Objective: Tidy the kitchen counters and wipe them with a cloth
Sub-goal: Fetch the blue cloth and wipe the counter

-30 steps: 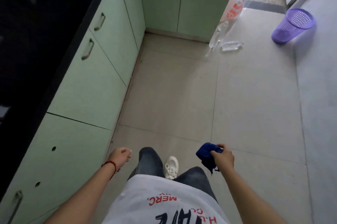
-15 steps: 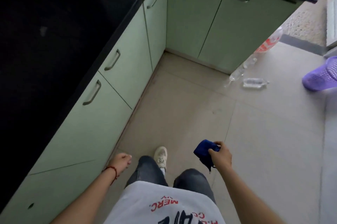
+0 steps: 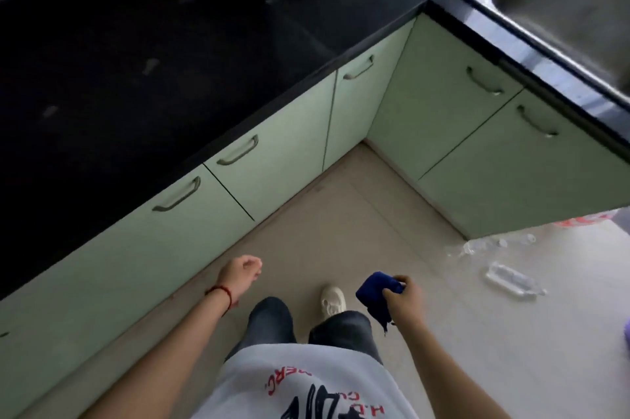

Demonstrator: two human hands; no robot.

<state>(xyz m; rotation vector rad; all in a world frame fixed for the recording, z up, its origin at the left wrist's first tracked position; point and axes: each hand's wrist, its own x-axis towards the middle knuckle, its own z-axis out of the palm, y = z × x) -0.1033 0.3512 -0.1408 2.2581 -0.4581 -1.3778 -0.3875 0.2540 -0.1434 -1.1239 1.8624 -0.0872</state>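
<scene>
Dim, soft indoor light with wide-angle bending and slight motion blur

The black stone countertop [image 3: 112,77] is nearly lost in darkness, showing only faint grey smudges; the stainless steel sink [image 3: 562,6] at upper right catches a pale sheen and looks smeared; the pale green cabinet fronts [image 3: 439,118] and the beige tiled floor [image 3: 341,231] are evenly lit, without hard shadows; straight edges bow towards the frame's borders; the clear plastic bottles [image 3: 511,279] on the floor are blurred.
</scene>
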